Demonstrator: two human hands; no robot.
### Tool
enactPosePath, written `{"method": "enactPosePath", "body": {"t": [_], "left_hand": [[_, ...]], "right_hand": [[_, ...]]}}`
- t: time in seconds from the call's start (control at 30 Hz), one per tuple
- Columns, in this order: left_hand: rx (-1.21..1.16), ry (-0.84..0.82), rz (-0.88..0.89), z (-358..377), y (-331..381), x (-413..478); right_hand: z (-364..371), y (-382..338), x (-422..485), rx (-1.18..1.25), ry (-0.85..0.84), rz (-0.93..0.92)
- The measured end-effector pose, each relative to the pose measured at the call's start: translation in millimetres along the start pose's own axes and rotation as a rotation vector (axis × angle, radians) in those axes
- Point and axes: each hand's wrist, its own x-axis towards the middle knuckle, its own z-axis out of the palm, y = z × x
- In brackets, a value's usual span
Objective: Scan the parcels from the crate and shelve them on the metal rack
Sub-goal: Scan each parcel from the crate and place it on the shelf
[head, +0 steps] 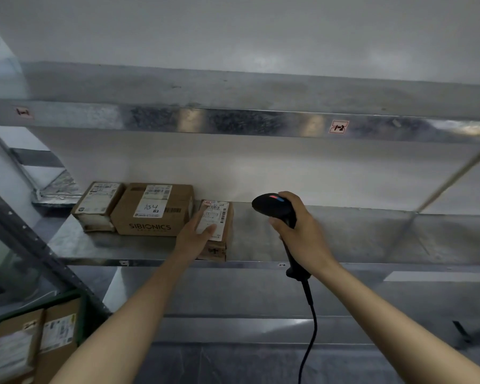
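Three cardboard parcels stand in a row on the metal rack's middle shelf (344,236). The leftmost is a small parcel (97,205) with a white label. Beside it sits a larger box marked SIBIONICS (153,210). A narrow parcel (219,225) lies to the right, near the shelf's front edge. My left hand (196,231) rests flat on this narrow parcel's label, fingers spread. My right hand (299,231) grips a black corded barcode scanner (275,207), whose head points left toward the narrow parcel.
A green crate (67,297) at the bottom left holds more labelled cardboard parcels (57,332). An upper shelf edge carries a tag reading 1-2 (339,126). A dark slotted upright (25,231) runs diagonally at the left. The scanner cable (311,328) hangs in front of the lower shelf.
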Motion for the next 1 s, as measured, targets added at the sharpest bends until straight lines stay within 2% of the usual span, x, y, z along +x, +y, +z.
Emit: {"method": "enactPosePath", "body": {"t": [0.2,0.3,0.37,0.47,0.83,1.0], "left_hand": [[0.501,0.152,0.179,12,-6,-31],[0.886,0.078,0.236,20,-19,-40],[1.02,0.039,0.343,21,-27,-43],[1.078,0.021,0.416,21,-29,-47],[1.079,0.065,0.392,33,-27,-32],[1.093,0.053,0.291,38,-37,-12]], "right_hand": [[3,-8,-7,0.016,-0.024,-0.005],[5,-11,-8,0.024,-0.037,-0.018],[5,-11,-9,0.029,-0.038,-0.022],[3,-11,-8,0.019,-0.022,-0.029],[9,1,-2,0.001,0.0,0.005],[15,1,1,-0.018,0.013,0.014]]}}
